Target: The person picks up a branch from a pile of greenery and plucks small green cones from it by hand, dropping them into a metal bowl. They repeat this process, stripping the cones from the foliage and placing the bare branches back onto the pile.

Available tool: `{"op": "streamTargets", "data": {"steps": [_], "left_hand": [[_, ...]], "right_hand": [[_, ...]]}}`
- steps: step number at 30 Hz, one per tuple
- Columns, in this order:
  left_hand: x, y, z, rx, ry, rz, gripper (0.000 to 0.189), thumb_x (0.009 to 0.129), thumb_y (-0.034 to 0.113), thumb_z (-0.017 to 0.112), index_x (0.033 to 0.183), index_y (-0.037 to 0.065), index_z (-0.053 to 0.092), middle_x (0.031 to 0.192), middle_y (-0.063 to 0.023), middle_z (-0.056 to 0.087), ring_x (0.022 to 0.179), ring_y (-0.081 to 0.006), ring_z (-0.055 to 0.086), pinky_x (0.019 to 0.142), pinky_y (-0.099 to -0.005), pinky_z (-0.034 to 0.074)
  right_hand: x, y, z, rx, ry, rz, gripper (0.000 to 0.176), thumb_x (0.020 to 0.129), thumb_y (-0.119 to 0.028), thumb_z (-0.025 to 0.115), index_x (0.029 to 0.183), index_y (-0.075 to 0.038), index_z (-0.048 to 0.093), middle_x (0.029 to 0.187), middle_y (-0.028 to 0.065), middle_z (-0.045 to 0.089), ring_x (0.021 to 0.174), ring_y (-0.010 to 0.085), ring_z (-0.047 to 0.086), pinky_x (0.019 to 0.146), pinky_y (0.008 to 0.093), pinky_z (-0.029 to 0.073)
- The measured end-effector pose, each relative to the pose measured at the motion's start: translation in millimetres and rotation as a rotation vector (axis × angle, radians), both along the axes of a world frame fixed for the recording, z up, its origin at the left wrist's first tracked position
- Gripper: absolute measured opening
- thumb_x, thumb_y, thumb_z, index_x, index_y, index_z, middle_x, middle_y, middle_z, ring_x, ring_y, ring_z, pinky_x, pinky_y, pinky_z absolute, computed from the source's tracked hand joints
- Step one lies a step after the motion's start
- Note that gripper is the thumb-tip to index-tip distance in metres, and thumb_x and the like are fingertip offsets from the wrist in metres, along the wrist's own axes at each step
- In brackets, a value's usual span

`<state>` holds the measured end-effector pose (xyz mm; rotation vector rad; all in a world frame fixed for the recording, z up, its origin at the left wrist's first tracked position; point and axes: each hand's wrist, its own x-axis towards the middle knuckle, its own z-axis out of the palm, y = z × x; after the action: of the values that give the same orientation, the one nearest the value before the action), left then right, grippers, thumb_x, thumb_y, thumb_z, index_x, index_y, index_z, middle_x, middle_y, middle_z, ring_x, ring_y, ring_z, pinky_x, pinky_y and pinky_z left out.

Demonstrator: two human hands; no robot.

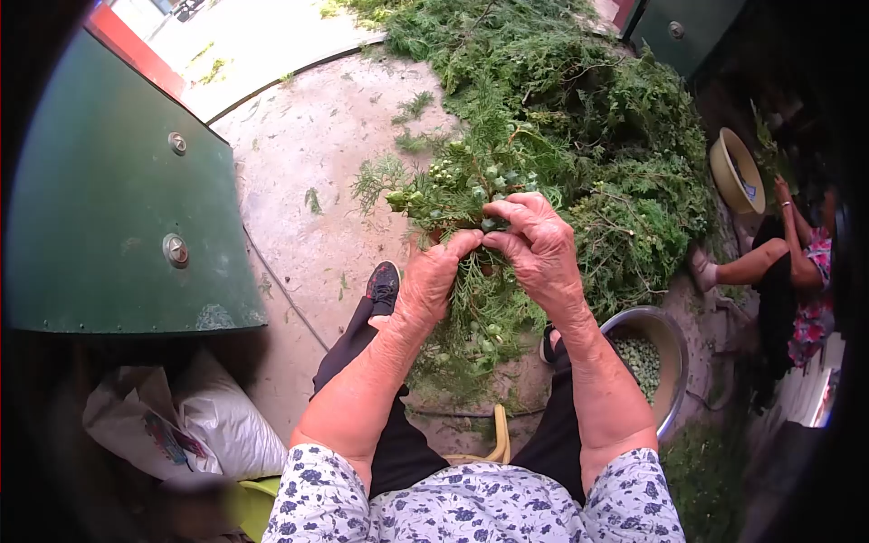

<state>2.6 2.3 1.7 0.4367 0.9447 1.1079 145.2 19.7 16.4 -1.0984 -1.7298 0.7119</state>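
Note:
A leafy evergreen branch [434, 195] with clusters of small green cones [496, 181] is held up over my lap. My left hand [433, 276] is closed round its stem, thumb and fingertips pinched together. Close beside it, my right hand [543, 249] is closed too, thumb and forefinger pinching at a dark green cone [491, 223]. The two thumbs nearly touch. Lower sprigs hang between my forearms. By my right leg stands a metal basin [677, 376] containing many picked green cones [640, 362].
A large heap of cut evergreen branches [597, 118] covers the floor ahead and to the right. White sacks [226, 416] lie at the left, below a green metal door [118, 208]. Another person [801, 271] sits at the right near a yellowish basin [724, 172]. A cable [285, 290] crosses the concrete.

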Motion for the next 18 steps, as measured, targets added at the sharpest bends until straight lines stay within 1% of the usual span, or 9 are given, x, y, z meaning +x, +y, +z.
{"op": "streamTargets", "data": {"steps": [2, 6, 8, 10, 12, 14, 15, 17, 18], "left_hand": [[0, 1, -5, 0.034, -0.013, 0.005, 0.021, 0.079, 0.009, 0.062, 0.098, 0.001, 0.060, 0.085, -0.0022, 0.061, 0.073, -0.0094, 0.058, 0.063, -0.0233, 0.049], [0, -2, 3, 0.090, 0.077, -0.049, 0.022, 0.079, 0.009, 0.062, 0.100, 0.003, 0.060, 0.090, -0.0010, 0.060, 0.076, -0.0082, 0.056, 0.065, -0.0231, 0.047], [-2, -1, -2, 0.072, 0.078, -0.066, 0.023, 0.079, 0.010, 0.062, 0.101, 0.003, 0.060, 0.091, -0.0004, 0.060, 0.077, -0.0082, 0.055, 0.066, -0.0230, 0.046], [-2, 1, -12, 0.198, 0.114, -0.047, 0.023, 0.080, 0.016, 0.063, 0.099, 0.003, 0.062, 0.091, -0.0037, 0.063, 0.079, -0.0099, 0.059, 0.061, -0.0237, 0.049], [-2, 0, -8, 0.159, 0.109, -0.069, 0.023, 0.080, 0.016, 0.063, 0.100, 0.003, 0.061, 0.089, -0.0034, 0.063, 0.077, -0.0100, 0.059, 0.060, -0.0232, 0.049], [-1, -1, 1, 0.119, 0.103, -0.090, 0.024, 0.080, 0.016, 0.063, 0.100, 0.003, 0.060, 0.088, -0.0030, 0.063, 0.076, -0.0101, 0.059, 0.059, -0.0227, 0.049], [2, -1, 5, 0.135, 0.096, -0.078, 0.023, 0.080, 0.016, 0.063, 0.099, 0.004, 0.060, 0.086, -0.0029, 0.062, 0.074, -0.0103, 0.059, 0.058, -0.0227, 0.049], [2, -1, 5, 0.150, 0.089, -0.066, 0.023, 0.080, 0.015, 0.063, 0.099, 0.004, 0.059, 0.085, -0.0029, 0.062, 0.073, -0.0104, 0.059, 0.058, -0.0227, 0.049], [1, 0, 4, 0.079, 0.084, -0.066, 0.022, 0.080, 0.016, 0.063, 0.098, 0.004, 0.059, 0.085, -0.0032, 0.062, 0.072, -0.0106, 0.059, 0.058, -0.0231, 0.049]], "right_hand": [[2, 1, -1, -0.014, -0.034, 0.021, 0.032, 0.066, -0.002, 0.071, 0.097, -0.003, 0.064, 0.086, 0.0077, 0.057, 0.078, 0.0184, 0.056, 0.064, 0.0276, 0.046], [7, 2, 0, -0.123, 0.104, 0.085, 0.026, 0.064, -0.003, 0.073, 0.089, -0.002, 0.066, 0.078, 0.0057, 0.057, 0.071, 0.0157, 0.054, 0.062, 0.0259, 0.044], [7, 2, 1, -0.098, 0.068, 0.060, 0.025, 0.063, -0.002, 0.073, 0.088, -0.001, 0.066, 0.071, 0.0047, 0.056, 0.069, 0.0142, 0.053, 0.061, 0.0249, 0.044], [6, 2, 0, -0.042, 0.050, 0.053, 0.024, 0.065, -0.001, 0.071, 0.088, -0.001, 0.066, 0.070, 0.0046, 0.056, 0.068, 0.0136, 0.053, 0.059, 0.0248, 0.043], [5, 2, 0, 0.015, 0.032, 0.044, 0.023, 0.066, -0.001, 0.070, 0.088, -0.001, 0.066, 0.068, 0.0044, 0.056, 0.066, 0.0130, 0.054, 0.057, 0.0246, 0.043], [4, 1, 3, -0.217, 0.184, -0.013, 0.015, 0.072, -0.001, 0.066, 0.087, 0.000, 0.065, 0.070, 0.0022, 0.057, 0.058, 0.0101, 0.052, 0.051, 0.0227, 0.042], [4, 0, 6, -0.218, 0.184, -0.013, 0.015, 0.072, -0.001, 0.066, 0.087, 0.000, 0.065, 0.070, 0.0022, 0.057, 0.058, 0.0101, 0.052, 0.051, 0.0227, 0.042], [6, -1, 11, -0.402, 0.331, 0.030, 0.011, 0.080, -0.005, 0.062, 0.090, -0.001, 0.063, 0.071, 0.0005, 0.058, 0.052, 0.0064, 0.050, 0.045, 0.0197, 0.039], [8, 0, 11, -0.401, 0.331, 0.030, 0.011, 0.080, -0.005, 0.062, 0.090, -0.001, 0.063, 0.071, 0.0005, 0.058, 0.052, 0.0064, 0.050, 0.045, 0.0197, 0.039]]}}
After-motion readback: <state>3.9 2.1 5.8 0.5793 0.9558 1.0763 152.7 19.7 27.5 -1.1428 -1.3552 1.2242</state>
